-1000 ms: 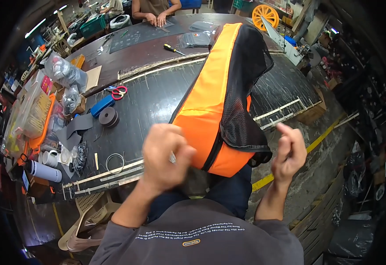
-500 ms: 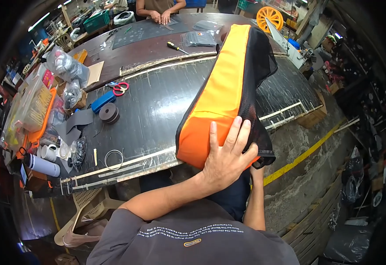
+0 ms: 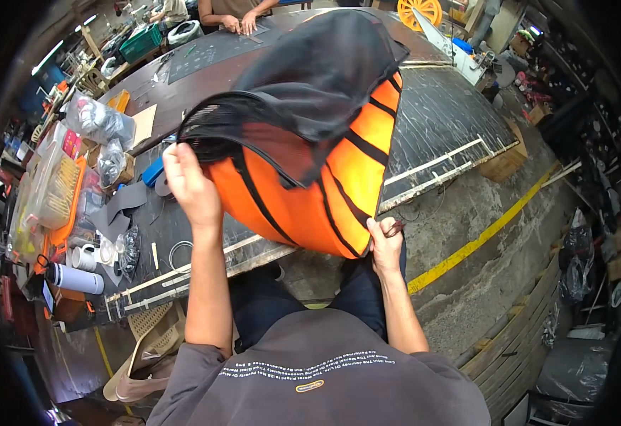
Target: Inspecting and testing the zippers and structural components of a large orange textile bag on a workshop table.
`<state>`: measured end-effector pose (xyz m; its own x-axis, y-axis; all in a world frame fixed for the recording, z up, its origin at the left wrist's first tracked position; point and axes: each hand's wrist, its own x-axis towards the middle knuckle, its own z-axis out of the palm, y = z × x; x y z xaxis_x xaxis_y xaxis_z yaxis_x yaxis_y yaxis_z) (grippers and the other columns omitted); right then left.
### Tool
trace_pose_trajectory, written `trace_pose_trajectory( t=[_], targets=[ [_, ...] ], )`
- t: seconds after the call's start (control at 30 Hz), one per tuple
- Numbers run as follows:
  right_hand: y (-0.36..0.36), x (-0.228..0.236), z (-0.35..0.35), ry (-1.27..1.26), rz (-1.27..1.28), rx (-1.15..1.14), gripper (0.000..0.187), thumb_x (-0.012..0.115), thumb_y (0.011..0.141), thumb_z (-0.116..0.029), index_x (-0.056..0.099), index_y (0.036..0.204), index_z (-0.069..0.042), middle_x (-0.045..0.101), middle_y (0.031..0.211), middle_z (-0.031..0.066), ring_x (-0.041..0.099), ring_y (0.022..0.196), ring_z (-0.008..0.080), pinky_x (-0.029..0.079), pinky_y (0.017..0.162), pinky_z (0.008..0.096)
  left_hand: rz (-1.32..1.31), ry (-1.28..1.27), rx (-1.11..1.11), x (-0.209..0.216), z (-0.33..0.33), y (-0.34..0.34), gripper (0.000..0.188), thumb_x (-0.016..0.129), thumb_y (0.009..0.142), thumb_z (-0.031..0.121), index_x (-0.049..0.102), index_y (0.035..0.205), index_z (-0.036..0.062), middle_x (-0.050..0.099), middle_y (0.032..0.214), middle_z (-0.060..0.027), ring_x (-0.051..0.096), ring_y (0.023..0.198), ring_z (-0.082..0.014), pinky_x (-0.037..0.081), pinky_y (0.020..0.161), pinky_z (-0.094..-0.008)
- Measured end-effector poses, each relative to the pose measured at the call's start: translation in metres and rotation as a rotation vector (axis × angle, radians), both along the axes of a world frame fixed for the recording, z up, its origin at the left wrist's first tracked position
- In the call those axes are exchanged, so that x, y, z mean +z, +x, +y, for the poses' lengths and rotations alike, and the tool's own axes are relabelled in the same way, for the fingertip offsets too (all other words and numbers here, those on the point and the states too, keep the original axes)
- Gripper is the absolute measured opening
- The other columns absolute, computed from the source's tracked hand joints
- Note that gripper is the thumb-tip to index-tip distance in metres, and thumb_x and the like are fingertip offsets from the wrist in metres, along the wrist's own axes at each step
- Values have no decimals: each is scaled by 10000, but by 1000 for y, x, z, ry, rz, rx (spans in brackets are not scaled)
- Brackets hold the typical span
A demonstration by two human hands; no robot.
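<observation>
Between my hands hangs a large orange-and-black mesh bag [image 3: 268, 202], tilted over the near edge of the table. Its orange and yellow-orange panels carry black bands, and loose dark mesh billows over the top. My left hand [image 3: 195, 188] grips the black curved rim at the bag's left end, fingers closed round it. Down at the lower right corner, my right hand [image 3: 387, 245] pinches the edge of the fabric, with a small dark reddish bit showing at its fingers. The bag hides much of the table behind it.
On the left of the dark table [image 3: 435, 121] are a white tumbler [image 3: 76, 278], mugs, plastic-bagged parts and a clear bin [image 3: 58, 181]. A blue case [image 3: 153, 172] lies partly behind my left hand. Across the table, another person's hands [image 3: 241, 25] work on dark sheet material.
The bag has been turned and spread wider, bringing its banded side and mesh into view. My left hand went from lying on the orange panel to gripping the rim at left.
</observation>
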<state>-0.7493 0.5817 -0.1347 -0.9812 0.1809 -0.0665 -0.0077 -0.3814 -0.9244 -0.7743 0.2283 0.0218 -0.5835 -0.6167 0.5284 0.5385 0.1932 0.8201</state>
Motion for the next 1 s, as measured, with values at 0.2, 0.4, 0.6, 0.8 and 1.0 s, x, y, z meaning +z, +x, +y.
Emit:
trace_pose_trajectory(
  t=[0.2, 0.4, 0.6, 0.8, 1.0],
  targets=[
    [-4, 94, -11, 54, 233, -23, 501, 735, 965, 96, 342, 810, -174, 451, 729, -76, 428, 619, 29, 363, 572, 228, -85, 637, -76, -35, -43, 17, 357, 474, 1177, 394, 613, 1285, 83, 714, 1102, -41, 689, 946, -159, 576, 913, -399],
    [-14, 127, 4, 446, 279, 153, 450, 748, 993, 8, 382, 774, -135, 459, 739, -87, 369, 658, 20, 331, 576, 221, -327, 746, -202, -153, -44, 105, 266, 538, 1153, 273, 536, 1349, 93, 676, 1312, -100, 700, 1089, -261, 618, 964, -542],
    [-11, 205, -10, 948, 407, 228, 221, 849, 905, -67, 658, 996, 0, 619, 769, 33, 514, 662, 88, 457, 627, 272, -135, -256, 254, -66, -41, 101, 430, 626, 1027, -1, 573, 1453, 24, 636, 1422, -112, 602, 1312, -222, 469, 1070, -329],
    [1, 209, -16, 960, 273, 426, 185, 764, 965, -78, 728, 1108, 34, 761, 872, 72, 699, 819, 93, 538, 756, 272, -130, -837, -319, 26, 32, 91, 303, 759, 875, 2, 780, 1173, 56, 746, 1069, -135, 687, 1014, -331, 538, 936, -417],
    [54, 180, 9, 790, 198, 391, 334, 892, 859, -70, 680, 1114, -29, 657, 829, -18, 522, 753, 42, 420, 654, 235, -215, -1109, -648, 35, 71, 67, 409, 852, 830, 206, 774, 1219, 108, 710, 1101, -90, 653, 1039, -304, 476, 940, -421]
  ],
)
